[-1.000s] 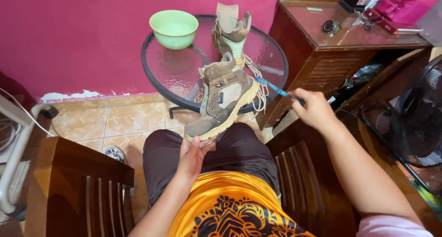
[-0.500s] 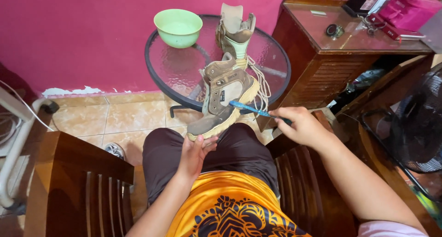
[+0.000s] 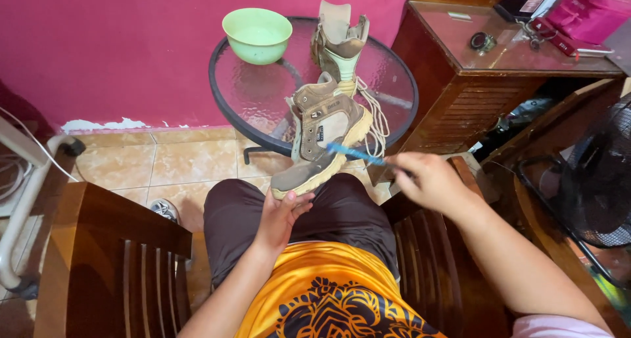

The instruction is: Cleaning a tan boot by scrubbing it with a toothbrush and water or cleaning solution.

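Observation:
A tan lace-up boot [image 3: 320, 135] is held up over my lap, toe toward me. My left hand [image 3: 281, 214] grips its toe end from below. A blue toothbrush [image 3: 358, 154] is gripped in my right hand [image 3: 428, 180], and its head touches the boot's side near the sole. A second matching boot [image 3: 340, 44] stands upright on the round glass table [image 3: 253, 95] behind, its pale laces hanging over the edge.
A green bowl [image 3: 257, 34] sits on the glass table by the pink wall. A dark wooden cabinet [image 3: 499, 68] with small items on top stands at right. Wooden chairs [image 3: 112, 259] flank my legs. A black fan [image 3: 595, 174] is at far right.
My right hand has drawn the toothbrush from out at the right in against the boot's side. The left hand still holds the boot at its toe.

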